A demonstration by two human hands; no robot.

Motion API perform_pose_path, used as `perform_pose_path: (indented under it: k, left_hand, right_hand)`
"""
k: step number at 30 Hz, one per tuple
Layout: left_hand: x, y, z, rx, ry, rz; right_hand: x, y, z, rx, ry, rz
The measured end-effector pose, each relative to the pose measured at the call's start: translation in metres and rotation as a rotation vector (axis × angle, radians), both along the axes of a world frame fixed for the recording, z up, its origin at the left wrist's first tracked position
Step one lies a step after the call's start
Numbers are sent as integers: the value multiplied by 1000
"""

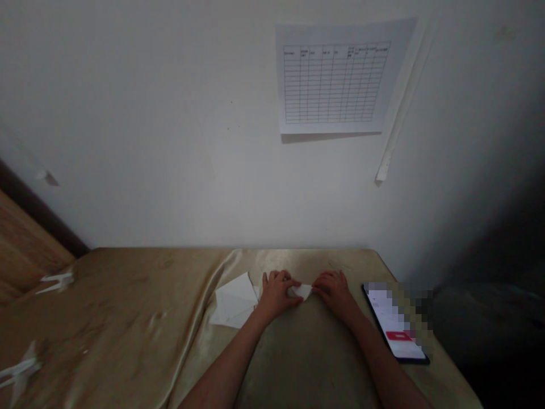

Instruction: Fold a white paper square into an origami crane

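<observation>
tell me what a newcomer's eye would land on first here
Probably the printed grid sheet, high on the pale wall right of centre. The lit phone with a red bar on its screen likely comes next, lying right of the right-hand grip. Between that and the left-hand grip, a small white paper piece stands out against the gold cloth.

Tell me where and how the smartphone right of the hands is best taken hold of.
Probably near its closer end, from above and the near side, thumb and fingers across the long edges. The smartphone lies flat, screen up, narrower across than along. The right forearm flanks its left side; pixelation hides part of its right edge.
</observation>
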State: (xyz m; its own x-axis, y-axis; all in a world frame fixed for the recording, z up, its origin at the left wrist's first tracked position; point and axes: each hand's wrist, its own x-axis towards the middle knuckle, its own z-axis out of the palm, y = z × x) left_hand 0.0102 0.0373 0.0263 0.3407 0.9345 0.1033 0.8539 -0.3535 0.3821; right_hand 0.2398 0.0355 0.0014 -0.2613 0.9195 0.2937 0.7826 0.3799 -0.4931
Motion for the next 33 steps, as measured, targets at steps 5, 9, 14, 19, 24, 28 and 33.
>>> perform_pose_path:
  k: [5, 9, 14, 19, 24, 28, 33]
  left_hand:
    - [1, -1, 3, -17, -12, 17]
    - [2, -1, 2, -27, -16, 33]
    - [2, 0, 0, -32, -6, 42]
    - [2, 2, -2, -41, 4, 46]
    - [2, 3, -4, -38, -19, 67]
    - [1, 2, -4, -22, -21, 49]
    - [3, -1, -1, -23, -44, 58]
  right_hand:
    - [-6, 1, 5, -36, 3, -20]
    - [-14, 3, 8, -43, -29, -62]
    - [-23, 2, 9, -46, -45, -133]
    - [-28, 1, 10, -54, -43, -193]
    - [-32, 0, 10, -70, -61, -239]
    - [-35, -3, 11, -60, -75, -264]
    - [-38, -5, 11, -56, -80, -299]
